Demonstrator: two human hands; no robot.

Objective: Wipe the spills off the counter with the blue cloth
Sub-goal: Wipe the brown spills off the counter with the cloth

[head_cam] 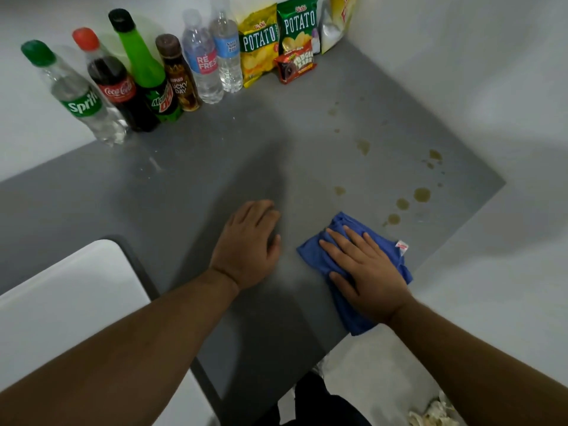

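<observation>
Pressed flat with fingers spread, the right hand (pixel 364 273) is laid palm-down on the blue cloth (pixel 319 259), which is bunched on the grey counter (pixel 215 179) close to its near right edge. A small white tag (pixel 402 246) is seen at the cloth's right corner. Just beyond the cloth, to the far right, brownish spills (pixel 421 194) are scattered in drops and small pools across the counter surface, untouched by the cloth. The left hand (pixel 249 245) is rested open and empty on the bare counter just left of the cloth, fingers loosely together. Along the far wall a row of bottles is lined up: a Sprite bottle (pixel 78 96), a Coca-Cola bottle (pixel 115 84), a Mountain Dew bottle (pixel 147 69), a brown Lucky Day bottle (pixel 178 75) and two water bottles (pixel 203 59). To their right, two potato chip bags (pixel 258 46) are propped against the wall, with a small red snack packet (pixel 295 66) in front of them. A white sink edge (pixel 61 287) is seen at the near left.
</observation>
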